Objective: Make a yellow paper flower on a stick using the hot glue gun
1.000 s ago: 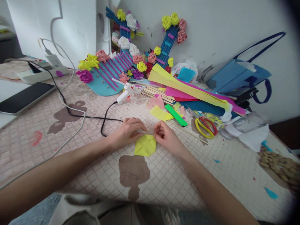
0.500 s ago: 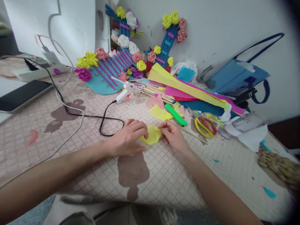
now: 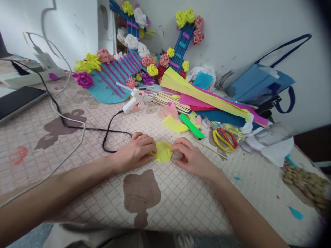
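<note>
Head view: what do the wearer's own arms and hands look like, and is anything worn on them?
The left hand and right hand are ungloved, with no ring, watch or bracelet visible. Both forearms are bare, with no sleeve in frame. Fingernail details are too small to tell.

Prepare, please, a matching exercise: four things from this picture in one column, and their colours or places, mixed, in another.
Column one
1. paper
2. glue gun
3. scissors
4. bag

Column two
A. red and yellow handles
B. blue, near the wall
C. yellow, between left hand and right hand
D. white, with a black cord

Pairs: 1-C, 2-D, 3-A, 4-B
</note>
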Motion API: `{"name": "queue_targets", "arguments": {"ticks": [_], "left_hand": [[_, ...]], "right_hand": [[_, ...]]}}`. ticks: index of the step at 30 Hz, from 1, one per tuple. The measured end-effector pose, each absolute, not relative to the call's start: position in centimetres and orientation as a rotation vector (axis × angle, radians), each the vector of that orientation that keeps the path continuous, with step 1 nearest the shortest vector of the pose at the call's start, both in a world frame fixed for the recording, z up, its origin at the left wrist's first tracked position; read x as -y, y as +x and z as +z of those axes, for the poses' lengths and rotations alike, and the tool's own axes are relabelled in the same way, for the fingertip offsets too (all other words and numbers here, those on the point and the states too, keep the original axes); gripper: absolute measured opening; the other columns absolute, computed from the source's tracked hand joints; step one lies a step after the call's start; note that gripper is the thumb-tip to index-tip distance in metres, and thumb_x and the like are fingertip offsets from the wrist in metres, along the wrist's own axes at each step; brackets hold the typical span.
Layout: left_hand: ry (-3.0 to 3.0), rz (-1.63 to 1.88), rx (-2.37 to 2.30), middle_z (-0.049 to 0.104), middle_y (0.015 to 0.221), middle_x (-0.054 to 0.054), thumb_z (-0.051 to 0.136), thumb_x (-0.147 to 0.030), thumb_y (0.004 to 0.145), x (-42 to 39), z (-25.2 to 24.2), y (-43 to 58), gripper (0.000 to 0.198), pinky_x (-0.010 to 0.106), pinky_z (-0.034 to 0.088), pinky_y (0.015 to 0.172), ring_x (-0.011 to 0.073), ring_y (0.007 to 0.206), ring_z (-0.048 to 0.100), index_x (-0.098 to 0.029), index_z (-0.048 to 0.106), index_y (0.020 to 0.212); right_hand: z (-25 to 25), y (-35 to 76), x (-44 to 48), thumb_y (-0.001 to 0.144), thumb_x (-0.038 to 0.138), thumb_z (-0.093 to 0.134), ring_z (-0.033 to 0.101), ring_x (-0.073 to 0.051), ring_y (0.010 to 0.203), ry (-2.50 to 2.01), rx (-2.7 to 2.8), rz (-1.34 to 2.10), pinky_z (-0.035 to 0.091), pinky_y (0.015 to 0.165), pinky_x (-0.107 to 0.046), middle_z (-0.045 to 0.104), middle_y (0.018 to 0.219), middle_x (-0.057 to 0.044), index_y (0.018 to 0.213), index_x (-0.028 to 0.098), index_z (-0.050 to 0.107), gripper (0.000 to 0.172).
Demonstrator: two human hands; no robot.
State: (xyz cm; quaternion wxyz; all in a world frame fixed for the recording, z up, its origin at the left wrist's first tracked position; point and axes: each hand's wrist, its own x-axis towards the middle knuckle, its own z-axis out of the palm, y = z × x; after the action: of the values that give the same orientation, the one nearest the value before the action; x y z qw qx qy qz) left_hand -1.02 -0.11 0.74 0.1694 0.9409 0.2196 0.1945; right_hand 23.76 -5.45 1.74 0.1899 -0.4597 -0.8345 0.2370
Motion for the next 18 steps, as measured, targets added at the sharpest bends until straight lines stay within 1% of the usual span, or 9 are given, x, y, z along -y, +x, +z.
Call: {"name": "queue_targets", "arguments": {"ticks": [6,10,12,14,17,18], "left_hand": [[2.57,0.602,-0.612,0.061,0.095,0.004,0.056,-0.023,0.086,-0.2,0.7,-1.3,0.007,0.034,0.033,0.086,0.018,0.093,0.054,-0.018,0.06,0.09],[2.592,0.641,-0.636,0.059,0.102,0.004,0.068,-0.028,0.077,0.0,0.8,-1.2,0.021,0.034,0.032,0.087,0.0199,0.097,0.053,-0.019,0.058,0.093],[2.626,0.658,-0.663,0.058,0.102,0.003,0.07,-0.028,0.074,0.3,1.0,-1.0,0.024,0.035,0.032,0.087,0.0196,0.096,0.052,-0.019,0.057,0.092],[2.67,0.685,-0.706,0.058,0.099,0.003,0.068,-0.027,0.076,0.7,1.1,-0.9,0.019,0.035,0.031,0.085,0.0185,0.093,0.052,-0.019,0.056,0.089],[2.726,0.715,-0.765,0.058,0.092,0.002,0.06,-0.022,0.083,1.2,1.1,-0.7,0.006,0.035,0.03,0.082,0.0169,0.087,0.051,-0.018,0.056,0.083],[2.734,0.705,-0.778,0.059,0.09,0.002,0.058,-0.02,0.085,1.3,1.1,-0.7,0.005,0.036,0.03,0.082,0.0165,0.085,0.051,-0.018,0.056,0.081]], "right_hand": [[1.0,23.7,5.2,0.089,0.023,0.049,0.058,-0.019,0.092,-1.234,2.44,0.501,0.049,0.073,-0.032,0.055,0.109,-0.007,0.104,0.024,0.057,0.017],[0.6,23.2,5.2,0.092,0.024,0.044,0.059,-0.019,0.092,-1.241,2.441,0.405,0.049,0.075,-0.033,0.058,0.107,-0.008,0.1,0.023,0.059,0.017],[0.5,22.9,5.3,0.093,0.023,0.043,0.059,-0.018,0.091,-1.249,2.417,0.368,0.049,0.076,-0.032,0.059,0.105,-0.008,0.097,0.022,0.059,0.017],[0.5,22.7,5.4,0.093,0.022,0.043,0.059,-0.018,0.091,-1.249,2.389,0.339,0.049,0.076,-0.031,0.06,0.103,-0.008,0.095,0.021,0.058,0.016],[0.5,22.4,5.7,0.091,0.02,0.045,0.059,-0.017,0.09,-1.235,2.372,0.34,0.049,0.075,-0.029,0.059,0.101,-0.007,0.093,0.02,0.058,0.013],[0.5,22.3,5.8,0.091,0.019,0.046,0.059,-0.017,0.089,-1.235,2.368,0.359,0.049,0.074,-0.028,0.059,0.101,-0.006,0.093,0.02,0.057,0.011]]}}
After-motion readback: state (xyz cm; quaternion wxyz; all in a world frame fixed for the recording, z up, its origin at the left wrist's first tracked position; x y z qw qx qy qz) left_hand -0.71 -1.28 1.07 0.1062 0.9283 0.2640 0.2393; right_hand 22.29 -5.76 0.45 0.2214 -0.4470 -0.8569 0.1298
